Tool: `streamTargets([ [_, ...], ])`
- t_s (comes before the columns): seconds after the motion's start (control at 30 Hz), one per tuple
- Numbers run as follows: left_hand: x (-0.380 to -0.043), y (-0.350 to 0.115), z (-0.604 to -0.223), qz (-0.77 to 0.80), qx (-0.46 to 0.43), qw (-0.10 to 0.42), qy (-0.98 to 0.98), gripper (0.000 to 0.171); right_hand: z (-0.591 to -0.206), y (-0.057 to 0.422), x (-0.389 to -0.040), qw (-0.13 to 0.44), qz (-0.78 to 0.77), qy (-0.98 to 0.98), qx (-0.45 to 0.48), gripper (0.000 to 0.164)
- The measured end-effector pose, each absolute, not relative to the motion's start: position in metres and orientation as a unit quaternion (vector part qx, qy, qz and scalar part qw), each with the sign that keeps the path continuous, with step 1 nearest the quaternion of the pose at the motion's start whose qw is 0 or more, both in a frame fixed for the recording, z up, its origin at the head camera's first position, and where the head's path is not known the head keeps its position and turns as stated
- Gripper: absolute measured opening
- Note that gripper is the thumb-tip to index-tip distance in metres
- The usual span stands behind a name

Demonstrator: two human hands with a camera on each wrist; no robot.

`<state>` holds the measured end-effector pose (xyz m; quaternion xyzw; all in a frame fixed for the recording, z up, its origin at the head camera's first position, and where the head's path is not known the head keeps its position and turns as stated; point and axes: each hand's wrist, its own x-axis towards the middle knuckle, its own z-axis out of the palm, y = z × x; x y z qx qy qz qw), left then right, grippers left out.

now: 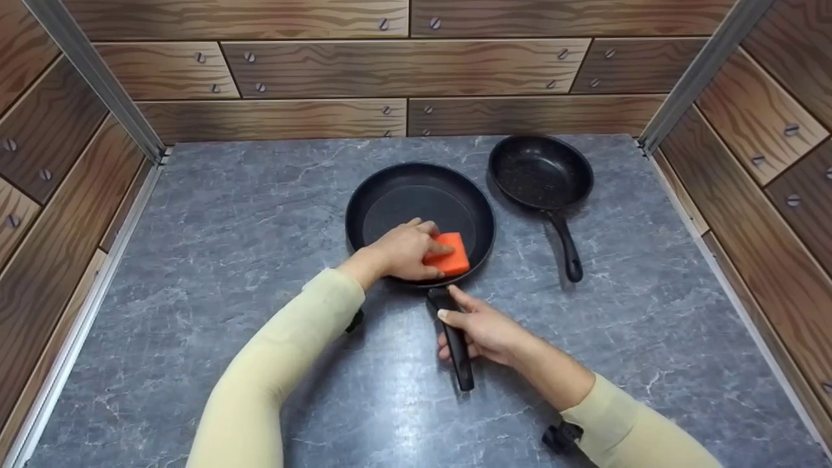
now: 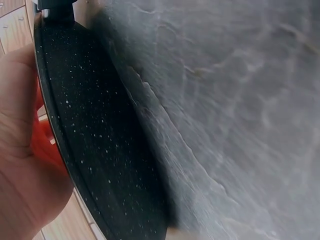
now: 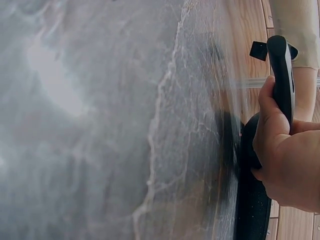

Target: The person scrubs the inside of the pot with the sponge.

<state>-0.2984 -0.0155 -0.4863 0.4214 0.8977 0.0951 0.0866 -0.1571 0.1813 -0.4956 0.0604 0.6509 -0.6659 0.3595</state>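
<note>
A large black frying pan [image 1: 416, 201] lies in the middle of the table. Inside it, near the rim on the handle side, my left hand [image 1: 404, 250] holds an orange sponge [image 1: 458, 260] against the pan's surface. In the left wrist view the speckled outer wall of the pan [image 2: 100, 135] covers most of the sponge [image 2: 46, 145], with the left hand [image 2: 25, 170] over the rim. My right hand [image 1: 494, 333] grips the pan's black handle [image 1: 463, 364], its thumb lying on top. The right wrist view also has that hand [image 3: 295, 165] around the handle [image 3: 281, 70].
A smaller black frying pan [image 1: 539, 172] sits at the back right, its handle [image 1: 569, 253] pointing toward the front. Wood-patterned panels [image 1: 403, 68] enclose the grey marbled table [image 1: 227, 214] at the back and both sides.
</note>
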Motion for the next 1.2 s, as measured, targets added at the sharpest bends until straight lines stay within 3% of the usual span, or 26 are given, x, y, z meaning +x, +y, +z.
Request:
streamTargets([
  [1.2,-0.326,0.021,-0.5,0.085,0.36,0.029,0.928,0.057,-0.499,0.182,-0.154,0.353,-0.677,0.644,0.057,0.083],
])
